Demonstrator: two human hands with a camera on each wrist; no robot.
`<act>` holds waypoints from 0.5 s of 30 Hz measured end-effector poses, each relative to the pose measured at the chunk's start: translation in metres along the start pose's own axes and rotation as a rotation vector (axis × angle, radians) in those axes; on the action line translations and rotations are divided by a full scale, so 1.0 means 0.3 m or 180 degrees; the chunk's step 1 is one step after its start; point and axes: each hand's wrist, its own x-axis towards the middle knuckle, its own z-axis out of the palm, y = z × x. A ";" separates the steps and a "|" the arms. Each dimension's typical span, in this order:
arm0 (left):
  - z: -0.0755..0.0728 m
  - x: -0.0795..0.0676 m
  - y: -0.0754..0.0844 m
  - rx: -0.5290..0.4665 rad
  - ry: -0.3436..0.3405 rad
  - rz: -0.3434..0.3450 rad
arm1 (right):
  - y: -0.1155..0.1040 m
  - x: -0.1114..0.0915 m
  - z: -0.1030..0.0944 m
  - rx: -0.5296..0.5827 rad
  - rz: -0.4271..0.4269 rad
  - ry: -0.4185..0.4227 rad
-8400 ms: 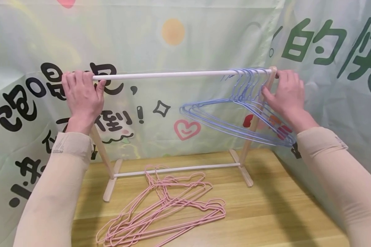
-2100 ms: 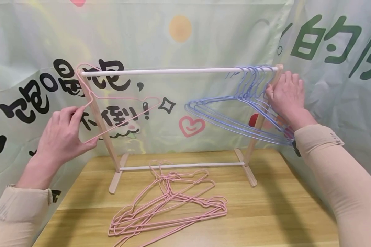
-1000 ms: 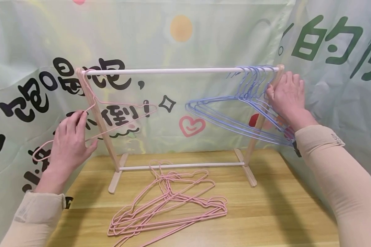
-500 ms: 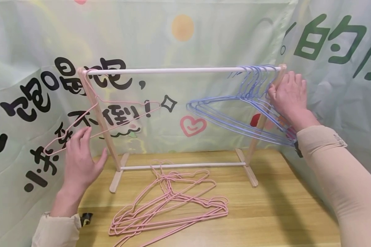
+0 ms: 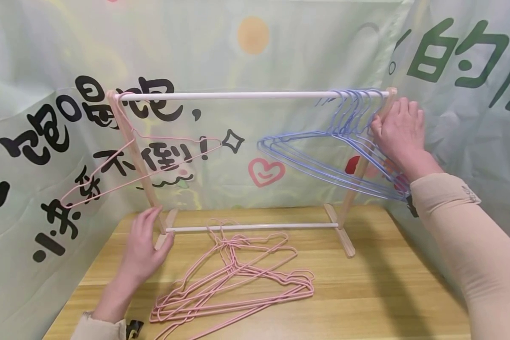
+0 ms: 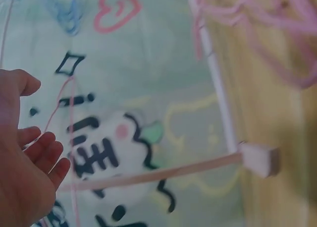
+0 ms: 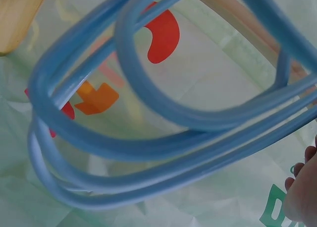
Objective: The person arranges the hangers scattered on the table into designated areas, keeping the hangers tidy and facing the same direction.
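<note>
A wooden clothes rack with a white rail (image 5: 229, 96) stands on the table. One pink wire hanger (image 5: 219, 142) hangs by its hook at the rail's left end, free of any hand. Below it my left hand (image 5: 144, 245) is in the air near the rack's left foot, fingers loosely extended and holding nothing. Several blue hangers (image 5: 340, 135) hang bunched at the right end. Beside them my right hand (image 5: 401, 130) grips the upper part of the right wooden post (image 5: 350, 200); some fingers are hidden. A pile of pink hangers (image 5: 233, 270) lies on the table.
The wooden table (image 5: 365, 293) carries the rack and the pile, which lies before the lower white bar (image 5: 280, 226). Printed cloth (image 5: 195, 47) hangs close behind and at both sides. In the right wrist view, blue hanger ends (image 7: 148, 150) loom close to the camera.
My left hand hung the pink hanger on the rail's left end, let it go, and moved down and right toward the pile. The right hand keeps its hold on the post.
</note>
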 end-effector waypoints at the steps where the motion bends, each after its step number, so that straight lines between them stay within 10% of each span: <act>1: 0.014 -0.012 0.000 -0.0013 -0.0074 0.0013 | 0.000 -0.001 0.000 -0.0003 -0.0005 0.0010; 15: 0.153 -0.149 0.020 0.0167 -0.1238 -0.0087 | -0.002 -0.001 -0.002 -0.0023 0.0021 -0.0007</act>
